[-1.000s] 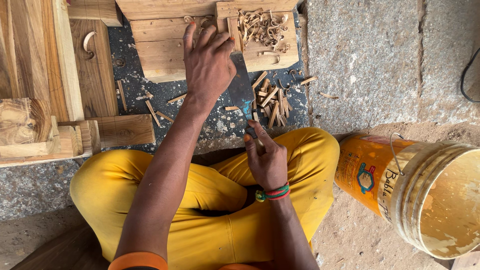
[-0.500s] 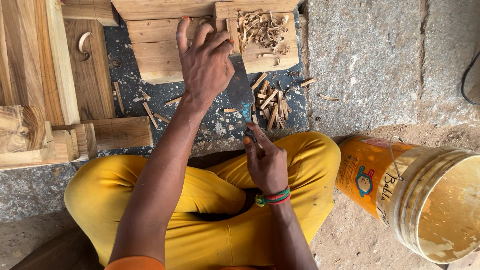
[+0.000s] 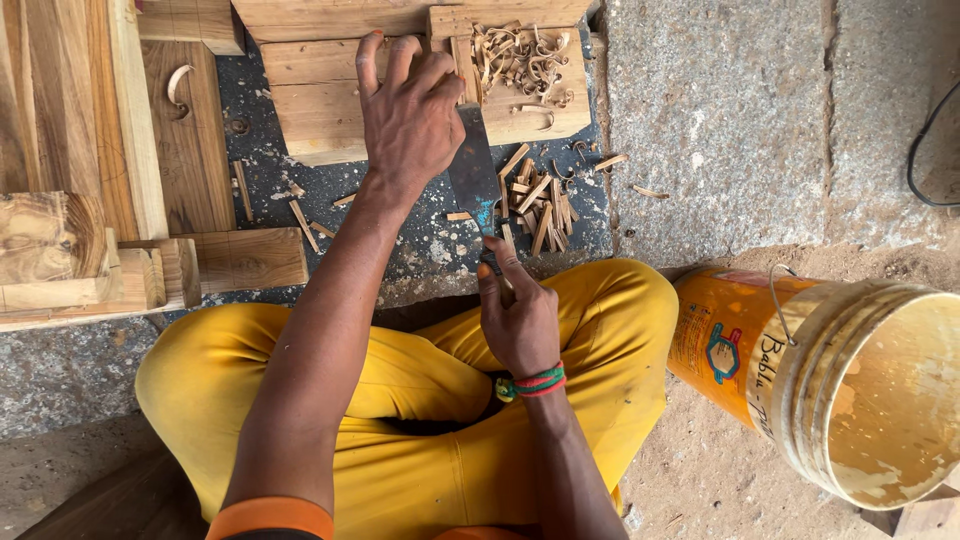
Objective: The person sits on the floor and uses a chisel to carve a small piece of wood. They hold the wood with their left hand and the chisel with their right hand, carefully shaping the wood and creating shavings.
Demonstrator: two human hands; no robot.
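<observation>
My left hand (image 3: 410, 115) reaches forward over a pale wooden block (image 3: 320, 100) and rests on the upper end of a flat dark metal blade (image 3: 474, 170), fingers curled. My right hand (image 3: 520, 315), with a red and green wristband, is closed around the blade's handle just above my yellow trousers (image 3: 400, 400). The blade points away from me toward the block. Curly wood shavings (image 3: 525, 60) lie on the block's right part, and split wood chips (image 3: 535, 195) lie on the dark ground right of the blade.
Stacked wooden planks and blocks (image 3: 90, 220) fill the left side. An orange plastic bucket (image 3: 830, 370) lies tilted at my right on sandy ground. A grey stone slab (image 3: 740, 110) is at the upper right, with a black cable (image 3: 925, 150) at the edge.
My left hand has shifted slightly right and down onto the blade. The blade, barely visible before, now lies in plain view between both hands.
</observation>
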